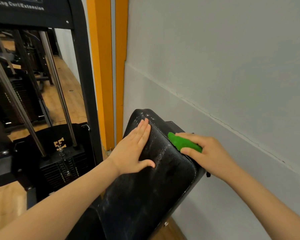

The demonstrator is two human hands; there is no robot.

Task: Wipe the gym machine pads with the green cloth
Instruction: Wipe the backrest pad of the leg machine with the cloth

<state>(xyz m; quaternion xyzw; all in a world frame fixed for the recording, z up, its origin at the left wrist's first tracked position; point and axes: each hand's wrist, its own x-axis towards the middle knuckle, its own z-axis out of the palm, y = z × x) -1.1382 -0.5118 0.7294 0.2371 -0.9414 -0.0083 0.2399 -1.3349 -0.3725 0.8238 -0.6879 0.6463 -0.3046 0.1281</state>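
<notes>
A black padded backrest [145, 191] of the gym machine slants up through the lower middle of the view, its surface speckled with wet droplets. My left hand [134, 149] lies flat on the pad's upper left part, fingers straight and together, thumb spread. My right hand [204, 151] grips the bunched green cloth [184, 142] and holds it against the pad's upper right edge, where the cushion meets its side. Part of the cloth is hidden under my fingers.
The machine's weight stack [62, 167] with steel guide rods [59, 87] stands at left inside a black frame. An orange post [102, 66] rises behind the pad. A grey wall [215, 66] runs close along the right. Wooden floor [5, 201] shows lower left.
</notes>
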